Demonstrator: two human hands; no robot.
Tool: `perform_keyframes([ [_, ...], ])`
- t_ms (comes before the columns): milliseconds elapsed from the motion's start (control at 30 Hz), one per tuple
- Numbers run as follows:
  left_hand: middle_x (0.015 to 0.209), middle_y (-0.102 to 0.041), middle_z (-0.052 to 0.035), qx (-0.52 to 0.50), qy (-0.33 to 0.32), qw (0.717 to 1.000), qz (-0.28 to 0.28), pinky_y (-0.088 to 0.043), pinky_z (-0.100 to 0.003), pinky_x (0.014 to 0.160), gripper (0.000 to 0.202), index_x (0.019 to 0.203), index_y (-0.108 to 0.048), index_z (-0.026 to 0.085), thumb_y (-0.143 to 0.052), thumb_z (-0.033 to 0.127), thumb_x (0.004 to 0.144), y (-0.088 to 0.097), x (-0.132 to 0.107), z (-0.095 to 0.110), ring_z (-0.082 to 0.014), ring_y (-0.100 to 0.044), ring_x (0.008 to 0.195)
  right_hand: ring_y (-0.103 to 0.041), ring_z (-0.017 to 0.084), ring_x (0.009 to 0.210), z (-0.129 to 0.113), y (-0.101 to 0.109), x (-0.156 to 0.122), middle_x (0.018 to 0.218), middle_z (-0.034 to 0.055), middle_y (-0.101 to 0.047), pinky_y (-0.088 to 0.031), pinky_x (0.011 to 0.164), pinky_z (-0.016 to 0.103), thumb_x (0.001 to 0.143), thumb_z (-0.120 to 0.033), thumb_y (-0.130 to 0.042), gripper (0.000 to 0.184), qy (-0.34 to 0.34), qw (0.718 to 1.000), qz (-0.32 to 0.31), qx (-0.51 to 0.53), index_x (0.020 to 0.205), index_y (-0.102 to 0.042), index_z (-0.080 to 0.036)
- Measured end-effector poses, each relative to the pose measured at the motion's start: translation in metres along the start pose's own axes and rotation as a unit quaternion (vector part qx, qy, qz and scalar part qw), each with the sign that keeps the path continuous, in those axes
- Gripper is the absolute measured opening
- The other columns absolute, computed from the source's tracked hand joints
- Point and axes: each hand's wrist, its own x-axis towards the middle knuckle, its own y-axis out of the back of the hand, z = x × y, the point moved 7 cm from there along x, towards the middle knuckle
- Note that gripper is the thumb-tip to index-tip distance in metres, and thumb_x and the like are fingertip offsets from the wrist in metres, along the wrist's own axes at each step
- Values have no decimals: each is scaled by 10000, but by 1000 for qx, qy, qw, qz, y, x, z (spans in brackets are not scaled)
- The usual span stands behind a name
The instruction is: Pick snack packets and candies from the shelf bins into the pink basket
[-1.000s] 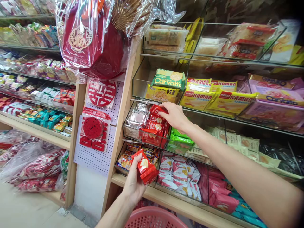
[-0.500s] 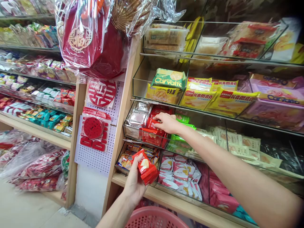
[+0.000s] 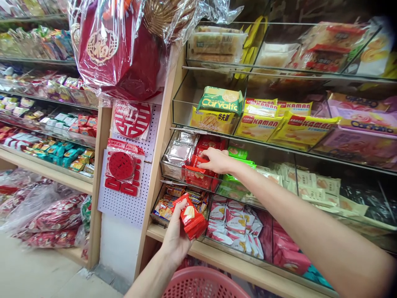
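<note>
As the view opens toward nine and ten o'clock, wooden shelves carry rows of small wrapped packets, and a dark red bag in clear plastic hangs toward eleven.

Just past six o'clock, on the seven side, the left hand has its fingers clamped on a small bunch of red packets; how many it holds is hard to tell. Silver packets lie at nine o'clock, just left of centre, in a clear bin. Beside them, near the middle of the dial, is the supply of matching red wrappers. A pink basket stands at six o'clock, below both hands.

Slightly right of centre, the right hand reaches over the bin's front, its bent fingers at the red wrappers; whether they are pinched on one cannot be told. Green packets lie close by it at three o'clock.

The step in hand looks to be picking out red packets with the right while the left keeps the bunch. The next move seems to call for a light pinch on one wrapper, a lift clear of the front wall, and a steady left grip.
</note>
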Motion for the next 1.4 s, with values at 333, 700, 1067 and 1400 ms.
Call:
perform_keyframes([
  [333, 711, -649, -37, 5, 3, 1000, -8, -553, -325, 636, 220, 889, -585, 144, -618, 345, 804, 0, 2, -3, -181, -645, 629, -563, 233, 1000, -2, 16, -10, 1107, 90, -634, -415, 812, 357, 821, -333, -566, 258, 22, 998, 43, 30, 1038, -564, -194],
  [700, 679, -650, -7, 18, -7, 1000, -19, -552, -331, 669, 221, 936, -599, 159, -612, 336, 805, 1, 5, -7, -151, -627, 562, -601, 214, 922, -15, 49, -109, 1029, 38, -663, -439, 851, 384, 809, -300, -594, 242, 38, 936, 229, 264, 1042, -596, -235],
  [1067, 895, -725, -65, 100, 53, 993, 31, -539, -304, 706, 285, 1070, -614, 152, -604, 277, 814, 25, -22, -74, -194, -685, 706, -642, 196, 870, -3, -130, -213, 957, 43, -707, -484, 793, 334, 690, -375, -724, 338, -254, 551, -10, 795, 975, -656, -207],
  [1400, 1031, -688, -104, 164, 91, 980, 60, -525, -320, 784, 431, 1085, -578, 162, -716, 378, 738, 87, -49, -141, -217, -669, 877, -615, 198, 959, -6, -199, -297, 969, 27, -712, -454, 833, 323, 726, -384, -690, 262, -384, 438, 8, 813, 922, -680, -211],
])
